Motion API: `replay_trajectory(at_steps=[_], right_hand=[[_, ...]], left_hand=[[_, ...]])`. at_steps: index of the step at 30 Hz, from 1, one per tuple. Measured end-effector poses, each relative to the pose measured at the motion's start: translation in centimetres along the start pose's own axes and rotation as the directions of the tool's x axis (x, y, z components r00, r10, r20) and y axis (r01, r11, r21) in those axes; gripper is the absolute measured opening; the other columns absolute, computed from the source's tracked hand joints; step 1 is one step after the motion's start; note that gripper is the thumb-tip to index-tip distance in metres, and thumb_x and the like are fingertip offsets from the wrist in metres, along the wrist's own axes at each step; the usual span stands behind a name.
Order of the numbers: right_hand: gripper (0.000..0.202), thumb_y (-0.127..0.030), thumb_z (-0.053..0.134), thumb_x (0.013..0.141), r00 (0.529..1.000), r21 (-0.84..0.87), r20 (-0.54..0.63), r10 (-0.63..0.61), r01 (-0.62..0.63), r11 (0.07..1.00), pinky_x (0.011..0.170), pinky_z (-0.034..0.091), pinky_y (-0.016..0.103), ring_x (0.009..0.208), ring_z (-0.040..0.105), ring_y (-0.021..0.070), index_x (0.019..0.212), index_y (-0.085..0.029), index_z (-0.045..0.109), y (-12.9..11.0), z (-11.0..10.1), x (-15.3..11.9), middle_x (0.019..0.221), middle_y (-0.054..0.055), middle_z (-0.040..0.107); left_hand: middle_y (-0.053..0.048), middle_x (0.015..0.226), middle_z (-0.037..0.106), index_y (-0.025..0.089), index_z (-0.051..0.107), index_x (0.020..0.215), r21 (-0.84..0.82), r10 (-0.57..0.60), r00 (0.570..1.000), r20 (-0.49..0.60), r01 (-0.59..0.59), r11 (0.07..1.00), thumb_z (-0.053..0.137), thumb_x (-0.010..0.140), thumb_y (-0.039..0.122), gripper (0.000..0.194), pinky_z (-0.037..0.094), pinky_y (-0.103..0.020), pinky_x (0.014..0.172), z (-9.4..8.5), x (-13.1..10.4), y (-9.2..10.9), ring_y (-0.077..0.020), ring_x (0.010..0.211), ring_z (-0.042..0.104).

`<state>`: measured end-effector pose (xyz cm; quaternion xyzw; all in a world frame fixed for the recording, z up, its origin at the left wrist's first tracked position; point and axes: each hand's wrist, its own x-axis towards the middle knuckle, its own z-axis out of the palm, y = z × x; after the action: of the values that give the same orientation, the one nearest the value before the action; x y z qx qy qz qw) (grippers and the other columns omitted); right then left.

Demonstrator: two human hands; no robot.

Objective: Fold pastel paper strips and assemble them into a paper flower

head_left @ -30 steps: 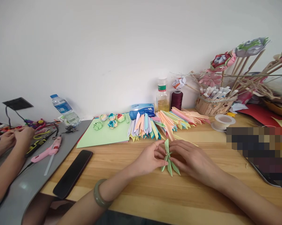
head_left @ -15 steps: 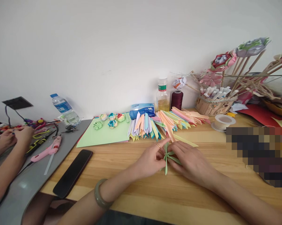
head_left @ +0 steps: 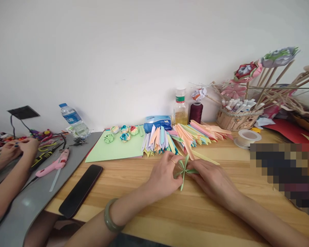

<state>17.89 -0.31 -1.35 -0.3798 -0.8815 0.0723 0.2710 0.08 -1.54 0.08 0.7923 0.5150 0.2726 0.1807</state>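
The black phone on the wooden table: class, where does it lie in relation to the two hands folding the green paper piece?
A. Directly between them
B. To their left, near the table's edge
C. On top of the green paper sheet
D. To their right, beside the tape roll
B: the black phone lies flat on the wooden table, well to the left of the left hand and right hand, which hold the green paper piece.

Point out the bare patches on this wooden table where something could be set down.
Bare wood lies between the black phone and the left hand, and along the near edge of the wooden table below the right hand. It is crowded behind: the folded paper strips, green sheet, tape roll and basket.
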Motion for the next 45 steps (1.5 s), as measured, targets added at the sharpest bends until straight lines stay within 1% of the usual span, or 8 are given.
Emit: replay_trajectory(at_steps=[7, 12, 16, 21, 28, 34, 39, 45], right_hand=[[0.008, -0.023, 0.045, 0.084, 0.995, 0.082, 0.034, 0.097, -0.100, 0.992, 0.062, 0.046, 0.030, 0.077, 0.062, 0.0197, 0.088, -0.023, 0.051, 0.3, 0.0, -0.2, 0.085, 0.003, 0.065], [0.010, -0.029, 0.050, 0.082, 0.982, 0.263, -0.015, 0.188, -0.178, 0.948, 0.063, 0.049, 0.030, 0.074, 0.059, 0.0172, 0.089, -0.023, 0.046, 0.4, 0.4, 0.0, 0.089, 0.004, 0.059], [0.013, -0.023, 0.052, 0.080, 0.993, 0.341, -0.064, 0.097, -0.069, 0.937, 0.076, 0.048, 0.033, 0.090, 0.054, 0.0188, 0.091, -0.023, 0.045, -0.1, 0.3, 0.2, 0.099, 0.007, 0.051], [0.034, -0.026, 0.051, 0.078, 0.985, 0.497, -0.061, 0.162, -0.111, 0.860, 0.096, 0.036, 0.042, 0.115, 0.041, 0.0235, 0.110, -0.026, 0.040, -0.8, -0.6, 0.4, 0.118, 0.007, 0.044], [0.034, -0.045, 0.057, 0.075, 0.895, 0.785, 0.237, 0.377, -0.405, 0.468, 0.076, 0.049, 0.035, 0.085, 0.060, 0.0206, 0.097, -0.020, 0.049, -0.1, -0.5, 1.1, 0.095, 0.007, 0.061], [0.029, -0.043, 0.065, 0.069, 0.907, 0.839, 0.217, 0.361, -0.363, 0.406, 0.065, 0.050, 0.029, 0.069, 0.061, 0.0171, 0.078, -0.018, 0.052, -0.5, -0.8, 1.3, 0.075, 0.003, 0.063], [0.030, -0.045, 0.062, 0.071, 0.903, 0.789, 0.165, 0.397, -0.363, 0.497, 0.053, 0.048, 0.027, 0.057, 0.058, 0.0149, 0.080, -0.018, 0.050, -1.0, -0.8, 1.1, 0.065, 0.001, 0.061], [0.018, -0.025, 0.060, 0.077, 0.891, 0.165, -0.451, 0.058, 0.020, 0.986, 0.064, 0.047, 0.033, 0.076, 0.054, 0.0188, 0.094, -0.022, 0.053, -0.7, -1.2, 0.2, 0.084, 0.006, 0.055]], left_hand=[[-0.006, 0.101, 0.053, 0.019, 0.051, 0.098, -0.213, 0.001, 1.000, -0.018, -0.005, 0.977, 0.052, 0.066, 0.009, 0.034, 0.045, -0.034, 0.081, 0.3, 0.2, -0.5, -0.0176, 0.088, 0.055], [-0.012, 0.116, 0.048, 0.022, 0.029, 0.126, -0.728, -0.228, 0.962, 0.151, 0.264, 0.632, 0.063, 0.069, 0.026, 0.066, 0.046, -0.028, 0.069, 0.7, 0.6, -0.7, -0.0146, 0.082, 0.057], [-0.006, 0.082, 0.061, 0.012, 0.056, 0.103, -0.787, -0.062, 0.892, 0.448, 0.426, 0.446, 0.067, 0.064, 0.042, 0.051, 0.042, -0.028, 0.071, 0.4, 1.2, -0.7, -0.0156, 0.074, 0.057], [0.000, 0.069, 0.057, 0.011, 0.060, 0.081, -0.779, -0.212, 0.912, 0.352, 0.411, 0.474, 0.074, 0.052, 0.040, 0.043, 0.037, -0.022, 0.060, 0.1, 1.3, -0.6, -0.0098, 0.062, 0.050], [0.004, 0.062, 0.049, 0.014, 0.050, 0.068, -0.648, -0.246, 0.931, 0.270, 0.365, 0.669, 0.065, 0.060, 0.019, 0.018, 0.034, -0.019, 0.054, 0.4, 0.9, -0.4, -0.0071, 0.057, 0.045], [0.003, 0.062, 0.056, 0.017, 0.041, 0.082, -0.728, -0.099, 0.844, 0.528, 0.509, 0.459, 0.063, 0.062, 0.022, 0.031, 0.034, -0.020, 0.048, -0.2, 1.0, 0.3, -0.0085, 0.048, 0.051], [0.003, 0.054, 0.052, 0.012, 0.051, 0.078, -0.688, 0.075, 0.780, 0.621, 0.497, 0.529, 0.054, 0.075, 0.041, 0.030, 0.034, -0.021, 0.053, -0.7, 0.7, 0.6, -0.0080, 0.051, 0.051], [0.010, 0.047, 0.032, 0.015, 0.044, 0.073, -0.729, 0.092, 0.758, 0.645, 0.576, 0.369, 0.055, 0.075, 0.042, 0.029, 0.027, -0.019, 0.044, -0.6, 0.0, 0.9, -0.0029, 0.039, 0.033]])
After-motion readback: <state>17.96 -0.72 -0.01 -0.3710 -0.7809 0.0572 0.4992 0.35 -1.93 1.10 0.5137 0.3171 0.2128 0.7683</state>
